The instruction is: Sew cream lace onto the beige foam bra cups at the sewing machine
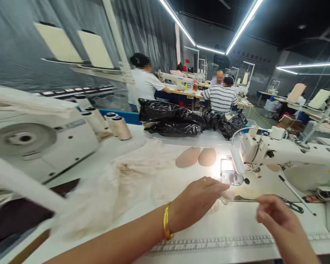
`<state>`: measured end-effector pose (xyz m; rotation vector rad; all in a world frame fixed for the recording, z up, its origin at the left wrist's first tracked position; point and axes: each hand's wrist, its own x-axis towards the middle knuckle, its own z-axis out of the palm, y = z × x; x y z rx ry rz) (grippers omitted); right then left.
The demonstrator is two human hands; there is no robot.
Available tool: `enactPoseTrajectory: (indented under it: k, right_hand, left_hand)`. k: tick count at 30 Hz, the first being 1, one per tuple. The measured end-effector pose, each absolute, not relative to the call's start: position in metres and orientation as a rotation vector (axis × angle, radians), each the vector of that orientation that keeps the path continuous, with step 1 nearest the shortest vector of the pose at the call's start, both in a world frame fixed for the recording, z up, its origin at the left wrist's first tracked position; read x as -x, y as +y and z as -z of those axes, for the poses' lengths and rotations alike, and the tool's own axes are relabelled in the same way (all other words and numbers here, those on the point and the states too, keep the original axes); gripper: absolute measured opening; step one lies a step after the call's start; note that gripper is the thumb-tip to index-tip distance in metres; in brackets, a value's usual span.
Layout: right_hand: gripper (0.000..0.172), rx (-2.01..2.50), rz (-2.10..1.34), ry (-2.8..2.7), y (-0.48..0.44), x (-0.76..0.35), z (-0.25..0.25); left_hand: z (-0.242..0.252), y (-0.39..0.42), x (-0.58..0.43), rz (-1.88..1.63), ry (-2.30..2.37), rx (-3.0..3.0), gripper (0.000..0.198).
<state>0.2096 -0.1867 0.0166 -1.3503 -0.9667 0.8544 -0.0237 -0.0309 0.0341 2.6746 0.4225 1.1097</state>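
My left hand [198, 200], with a gold bangle on the wrist, lies flat on the white table with fingers stretched toward the needle plate [231, 176] of the white sewing machine [286, 156]. My right hand [277, 216] hovers at the lower right with its fingers curled in a pinch; a thin clear strip [228, 200] runs between the two hands, and I cannot make out whether it grips it. Black scissors [288, 203] lie just beyond the right hand. A heap of cream lace fabric [121, 183] sits left of my left hand. Two beige bra cups [196, 157] rest behind it.
A second machine [38, 143] and thread cones [118, 126] stand at the left. Black plastic bags [181, 119] lie at the table's far edge. Other people sit at sewing stations [187, 86] in the background. A ruler strip [209, 244] runs along the near edge.
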Motion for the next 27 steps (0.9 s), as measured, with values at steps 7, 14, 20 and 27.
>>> enactPoseTrajectory:
  k: [7, 14, 20, 27]
  right_hand:
    - [0.063, 1.132, -1.276, -0.865, -0.129, -0.168, -0.013]
    - [0.063, 1.042, -1.070, -0.651, -0.151, -0.149, 0.023]
    - [0.079, 1.052, -1.084, -0.726, -0.178, -0.137, 0.035]
    - [0.076, 1.156, -1.053, -0.818, -0.172, -0.141, 0.030]
  left_hand:
    - [-0.007, -0.080, 0.015, -0.972, 0.336, -2.243, 0.032]
    - [0.014, -0.126, -0.002, -0.589, 0.386, -1.100, 0.047]
    - [-0.027, -0.114, -0.003, -0.881, 0.552, -0.606, 0.044]
    - [-0.025, -0.103, -0.007, -0.790, 0.691, -0.434, 0.047]
